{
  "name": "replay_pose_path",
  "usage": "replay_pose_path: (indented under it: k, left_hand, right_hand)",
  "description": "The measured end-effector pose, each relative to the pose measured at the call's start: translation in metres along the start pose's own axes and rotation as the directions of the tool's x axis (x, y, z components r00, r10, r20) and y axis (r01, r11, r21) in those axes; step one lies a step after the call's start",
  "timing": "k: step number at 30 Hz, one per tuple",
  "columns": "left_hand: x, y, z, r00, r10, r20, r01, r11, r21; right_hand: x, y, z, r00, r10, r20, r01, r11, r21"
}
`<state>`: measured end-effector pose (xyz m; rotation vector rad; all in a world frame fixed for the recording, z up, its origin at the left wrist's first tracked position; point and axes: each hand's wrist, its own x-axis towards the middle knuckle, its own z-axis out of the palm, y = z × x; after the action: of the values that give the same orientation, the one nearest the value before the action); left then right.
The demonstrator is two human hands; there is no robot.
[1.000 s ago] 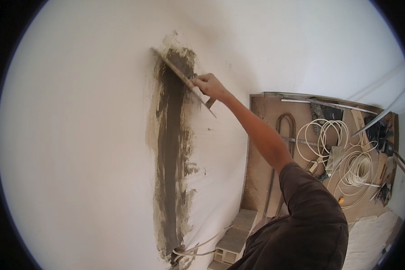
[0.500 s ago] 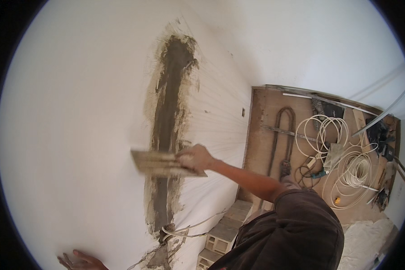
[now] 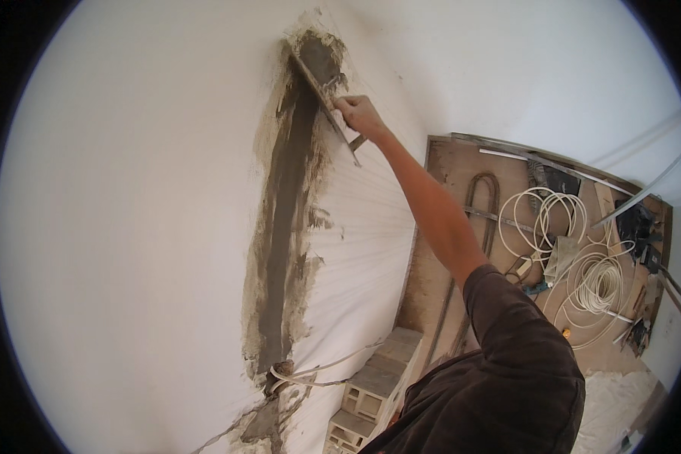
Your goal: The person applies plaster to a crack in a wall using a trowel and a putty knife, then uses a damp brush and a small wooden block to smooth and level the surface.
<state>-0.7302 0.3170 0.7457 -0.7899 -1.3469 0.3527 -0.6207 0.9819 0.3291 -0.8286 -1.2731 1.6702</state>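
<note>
My right hand (image 3: 362, 118) is closed round the handle of a plastering trowel (image 3: 321, 98). Seen nearly edge-on, the trowel's long blade slants across the upper part of a grey mortar strip (image 3: 284, 219). That strip runs down the white wall (image 3: 144, 197), smooth along its middle with rough, smeared edges. Below it, pale cables (image 3: 310, 376) come out of a hole in the wall, with more grey mortar (image 3: 261, 424) under them. My left hand is out of the picture.
Hollow blocks (image 3: 371, 386) are stacked like steps against the wall. On the brown floor to the right lie coiled white cables (image 3: 599, 284), a bent dark bar (image 3: 483, 185) and black bags (image 3: 635, 219). A pale sheet (image 3: 617, 401) spreads at lower right.
My right hand has carried the trowel up the strip and turned its blade from nearly level to steeply slanted. My left hand has left the picture at lower left.
</note>
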Motion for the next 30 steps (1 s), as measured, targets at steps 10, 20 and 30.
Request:
replay_pose_path:
  k: [10, 20, 30]
  left_hand:
    - [-0.006, -0.01, -0.002, 0.996, -0.082, 0.031, 0.084, 0.996, -0.043]
    - [-0.016, -0.037, 0.008, 0.997, -0.077, 0.019, 0.077, 0.997, 0.022]
    - [-0.021, -0.035, 0.008, 0.992, -0.124, 0.033, 0.123, 0.992, 0.038]
  right_hand:
    - [-0.206, 0.025, 0.1, 0.96, -0.156, 0.233, 0.196, 0.967, -0.161]
    - [-0.338, 0.035, 0.139, 0.821, 0.11, 0.56, -0.536, 0.487, 0.689]
    - [-0.258, 0.051, 0.057, 0.953, 0.026, 0.302, -0.22, 0.746, 0.629]
